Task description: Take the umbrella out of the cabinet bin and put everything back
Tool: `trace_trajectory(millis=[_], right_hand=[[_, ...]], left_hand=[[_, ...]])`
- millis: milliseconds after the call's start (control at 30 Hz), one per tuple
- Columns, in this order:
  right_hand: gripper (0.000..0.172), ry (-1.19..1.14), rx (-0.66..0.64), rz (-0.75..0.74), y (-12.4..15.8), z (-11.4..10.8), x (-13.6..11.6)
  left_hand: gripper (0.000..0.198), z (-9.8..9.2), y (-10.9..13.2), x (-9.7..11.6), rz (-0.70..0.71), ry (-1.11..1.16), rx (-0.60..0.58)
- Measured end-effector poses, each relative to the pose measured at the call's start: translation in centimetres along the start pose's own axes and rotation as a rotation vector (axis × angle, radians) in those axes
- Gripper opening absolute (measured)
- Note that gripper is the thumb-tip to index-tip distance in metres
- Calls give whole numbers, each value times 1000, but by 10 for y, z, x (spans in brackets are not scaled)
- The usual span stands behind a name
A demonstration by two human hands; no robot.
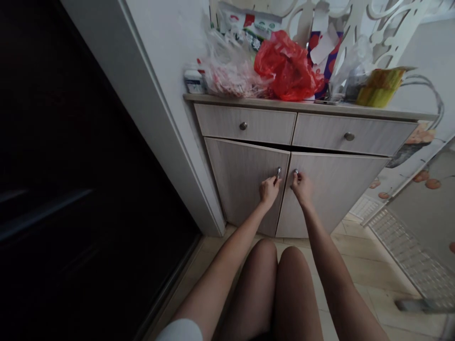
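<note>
A light wood-grain cabinet stands in front of me, with a left door (245, 180) and a right door (337, 194). Both doors are slightly ajar, with a dark gap along their top edges. My left hand (270, 190) is closed on the left door handle (279, 171), a small metal pull near the door's inner edge. Opposite it, my right hand (301, 185) grips the right door handle (295, 172). Above the doors are two closed drawers (220, 123) (369, 135) with round knobs.
On the cabinet top (408, 113) lie a red plastic bag (287, 66), a clear bag (231, 66), a white jar (194, 82) and a yellow package (382, 87). A dark door (88, 189) fills the left side. My knees are close below the doors.
</note>
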State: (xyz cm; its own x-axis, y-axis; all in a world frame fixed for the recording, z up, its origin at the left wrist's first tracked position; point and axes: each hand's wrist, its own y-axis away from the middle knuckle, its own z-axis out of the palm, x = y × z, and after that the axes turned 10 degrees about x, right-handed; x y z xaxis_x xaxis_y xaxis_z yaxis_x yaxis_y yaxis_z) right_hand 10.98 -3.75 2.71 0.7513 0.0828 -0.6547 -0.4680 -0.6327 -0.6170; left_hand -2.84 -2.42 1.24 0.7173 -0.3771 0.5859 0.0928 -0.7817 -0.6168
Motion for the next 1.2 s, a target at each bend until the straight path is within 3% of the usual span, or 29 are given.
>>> trace_trajectory(millis=[200, 833, 1200], right_hand=[[55, 50, 5, 13, -9, 14, 2], [58, 66, 46, 50, -30, 38, 8], [67, -196, -18, -96, -29, 47, 34]], left_hand=[[23, 15, -15, -2, 32, -15, -24], [23, 39, -36, -7, 52, -5, -42], [22, 50, -37, -20, 65, 113, -28]])
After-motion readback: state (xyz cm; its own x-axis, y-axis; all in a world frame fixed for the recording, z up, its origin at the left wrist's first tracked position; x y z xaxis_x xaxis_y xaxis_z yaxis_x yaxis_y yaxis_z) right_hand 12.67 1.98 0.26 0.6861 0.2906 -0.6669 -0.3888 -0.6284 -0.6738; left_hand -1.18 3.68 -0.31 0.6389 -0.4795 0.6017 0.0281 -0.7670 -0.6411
